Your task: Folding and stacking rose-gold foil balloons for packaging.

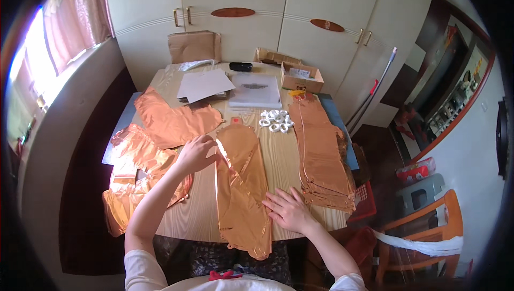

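A flat, copper-coloured foil balloon (241,184) lies lengthwise before me, its lower end hanging past the table's near edge. Beside its upper left edge is my left hand (198,153), fingers bent and closed at the foil's rim; the fingertips are partly hidden. My right hand (290,211) rests with fingers spread on the lower right edge of the same balloon, palm down. Left of it lie more foil pieces: a bent one (174,120) and a crumpled, shiny heap (139,157). A neat stack of flat foil balloons (324,157) lies to the right.
White rings (276,121) sit beyond the balloon. Farther back are white sheets (203,85), a clear plastic packet (254,92), a black item (240,67) and a small open box (302,77). A wooden chair (450,221) stands at right, near a red basket (365,203).
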Demonstrator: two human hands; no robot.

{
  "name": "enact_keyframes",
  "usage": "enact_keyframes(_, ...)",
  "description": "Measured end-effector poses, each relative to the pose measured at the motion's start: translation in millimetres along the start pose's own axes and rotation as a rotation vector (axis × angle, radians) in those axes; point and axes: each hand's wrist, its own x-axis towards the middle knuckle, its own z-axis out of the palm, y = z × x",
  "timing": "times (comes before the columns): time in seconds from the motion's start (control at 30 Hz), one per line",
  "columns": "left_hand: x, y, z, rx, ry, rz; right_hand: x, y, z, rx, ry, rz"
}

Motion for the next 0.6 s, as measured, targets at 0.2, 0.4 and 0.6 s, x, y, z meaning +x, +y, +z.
enact_keyframes(0.2, -11.8, -47.8, -8.5, 0.058, 0.014, -0.101, 6.1, 0.1, 2.7, 0.050, 0.033, 0.013)
enact_keyframes(0.4, 8.6, -47.3, -5.4, 0.084, -0.057, -0.070, 5.9, 3.0, 1.6, 0.078, 0.028, 0.035)
enact_keyframes(0.6, 77.0, -110.5, 7.2, 0.300, 0.057, -0.123, 6.0, 4.7, 3.4, 0.112, 0.028, 0.046)
